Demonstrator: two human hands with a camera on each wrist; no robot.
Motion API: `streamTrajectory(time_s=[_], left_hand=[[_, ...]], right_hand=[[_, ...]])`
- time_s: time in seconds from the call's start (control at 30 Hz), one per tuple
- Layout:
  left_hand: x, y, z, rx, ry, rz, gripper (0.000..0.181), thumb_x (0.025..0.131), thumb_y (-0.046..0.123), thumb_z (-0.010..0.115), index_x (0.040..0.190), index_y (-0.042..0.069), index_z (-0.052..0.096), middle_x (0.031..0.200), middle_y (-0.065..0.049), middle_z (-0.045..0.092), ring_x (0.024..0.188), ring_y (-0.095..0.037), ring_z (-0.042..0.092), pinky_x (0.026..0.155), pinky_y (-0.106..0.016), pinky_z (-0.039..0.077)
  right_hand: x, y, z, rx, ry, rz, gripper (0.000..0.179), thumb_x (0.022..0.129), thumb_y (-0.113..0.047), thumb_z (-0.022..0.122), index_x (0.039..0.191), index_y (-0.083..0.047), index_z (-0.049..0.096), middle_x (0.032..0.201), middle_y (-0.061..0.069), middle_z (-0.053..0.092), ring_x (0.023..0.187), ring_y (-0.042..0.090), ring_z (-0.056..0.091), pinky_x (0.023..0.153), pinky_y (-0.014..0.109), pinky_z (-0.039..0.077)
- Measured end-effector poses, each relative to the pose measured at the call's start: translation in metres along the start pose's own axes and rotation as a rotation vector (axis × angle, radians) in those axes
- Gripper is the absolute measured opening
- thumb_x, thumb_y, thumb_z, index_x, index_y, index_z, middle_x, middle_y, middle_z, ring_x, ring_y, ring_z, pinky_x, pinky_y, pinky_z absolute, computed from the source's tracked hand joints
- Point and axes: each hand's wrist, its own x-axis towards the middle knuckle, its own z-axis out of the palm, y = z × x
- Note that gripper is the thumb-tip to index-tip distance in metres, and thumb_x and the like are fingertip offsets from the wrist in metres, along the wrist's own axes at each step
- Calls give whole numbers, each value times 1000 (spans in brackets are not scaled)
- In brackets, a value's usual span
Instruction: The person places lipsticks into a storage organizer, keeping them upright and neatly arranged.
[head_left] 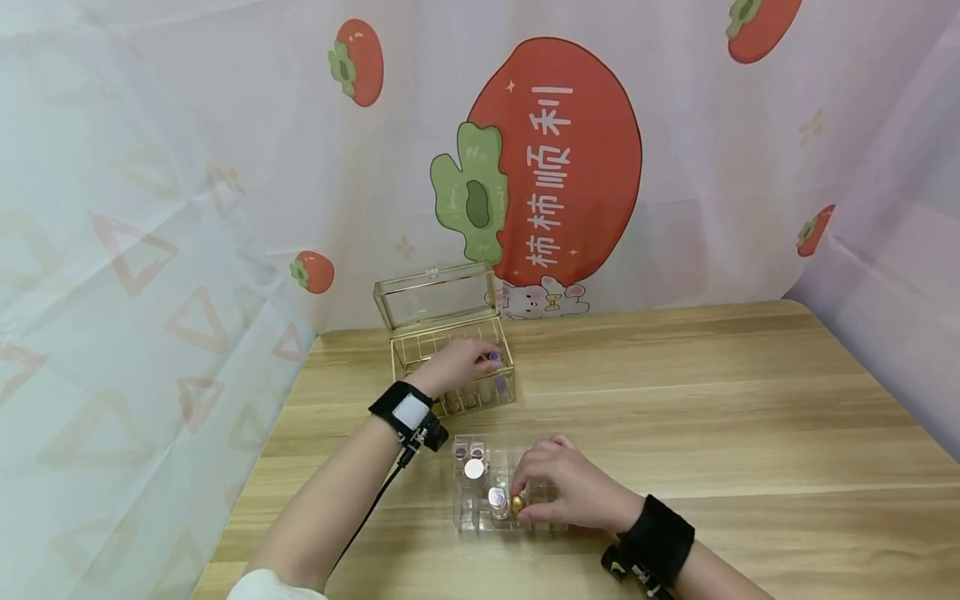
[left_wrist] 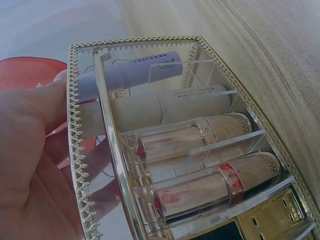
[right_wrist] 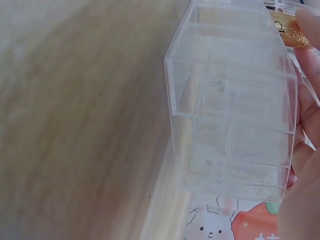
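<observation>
My left hand (head_left: 456, 365) reaches into a gold-trimmed glass box (head_left: 396, 357), its lid tipped up. Its thumb and fingers pinch the upper end of a lavender cosmetic tube (left_wrist: 150, 71), which stands at the box's right end. Beside that tube in the left wrist view are a pale tube (left_wrist: 195, 104) and clear-cased lip tubes (left_wrist: 200, 187) in divided slots. Nearer the front, my right hand (head_left: 577, 487) pinches a gold glittery tube (right_wrist: 291, 31) at a clear acrylic organizer (right_wrist: 230, 100). Next to it stands a clear-and-silver tube (head_left: 498, 502).
Two square-topped tubes (head_left: 468, 451) and a round white-topped item (head_left: 474, 469) occupy the organizer's left side. The organizer sits in front of the glass box on a wooden table (head_left: 705, 400). A printed cloth (head_left: 675, 250) hangs behind. A black cable (head_left: 371, 512) runs along the left forearm.
</observation>
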Motion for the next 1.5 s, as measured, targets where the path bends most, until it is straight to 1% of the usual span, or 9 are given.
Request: streamTrajectory(time_s=[0.33, 0.6, 0.77, 0.9, 1.07, 1.17, 1.27, 1.37, 1.5], left_hand=[[0, -1, 2, 22, 5, 6, 34, 97, 23, 55, 127, 7, 61, 119, -10, 67, 100, -17, 61, 91, -35, 53], [-1, -1, 3, 16, 10, 8, 33, 97, 23, 55, 125, 7, 63, 122, -10, 65, 107, -18, 58, 95, -36, 50], [-2, -2, 5, -3, 8, -12, 32, 97, 23, 54, 124, 8, 63, 118, -8, 67, 100, -14, 60, 90, -34, 53], [-4, -2, 4, -16, 24, 8, 30, 97, 21, 55, 123, 8, 64, 115, -7, 68, 95, -12, 60, 86, -32, 54], [-11, -4, -3, -27, 71, 85, 29, 94, 12, 59, 123, 10, 64, 116, -4, 67, 100, -11, 59, 87, -31, 54], [-20, -4, -9, -23, 124, 134, 32, 90, 10, 63, 122, 10, 64, 118, -4, 67, 104, -14, 58, 91, -35, 52], [-30, -4, -12, 8, 185, 170, 35, 88, 10, 67, 122, 11, 64, 121, -6, 65, 109, -15, 55, 95, -38, 50], [-43, -4, -10, 46, 236, 170, 39, 86, 9, 68, 124, 13, 62, 125, -6, 62, 112, -16, 53, 96, -38, 49], [-59, -5, -4, 112, 290, 180, 41, 84, 9, 70, 124, 12, 61, 122, -6, 62, 107, -18, 56, 91, -37, 53]], right_hand=[[0, 3, 2, 1, 5, 0, 23, 70, -35, 80, 88, -27, 68, 89, -20, 64, 91, 1, 52, 91, 46, 34], [0, 2, 1, 1, 1, 5, 22, 71, -35, 80, 87, -26, 68, 88, -19, 64, 91, 0, 52, 90, 45, 34], [1, 0, 1, -11, -1, 11, 22, 71, -35, 80, 87, -25, 68, 88, -19, 64, 90, 1, 52, 89, 44, 34], [2, -2, 0, -22, 1, 12, 21, 70, -33, 80, 86, -25, 68, 88, -19, 65, 90, 1, 53, 89, 43, 35], [4, -3, -3, -34, 8, 5, 21, 71, -32, 79, 86, -24, 68, 87, -17, 67, 88, 1, 54, 88, 41, 36], [7, -5, -7, -28, 19, 8, 21, 72, -32, 79, 87, -21, 68, 88, -15, 68, 87, 1, 55, 88, 43, 38], [10, -7, -13, 0, 18, 34, 20, 74, -31, 78, 89, -20, 69, 90, -13, 69, 88, 1, 57, 92, 46, 40], [12, -9, -18, 53, 7, 77, 19, 77, -31, 76, 92, -22, 69, 95, -14, 68, 92, 2, 56, 93, 46, 45], [14, -15, -27, 123, 61, 83, 18, 79, -25, 76, 95, -20, 68, 95, -10, 68, 91, 6, 58, 82, 41, 53]])
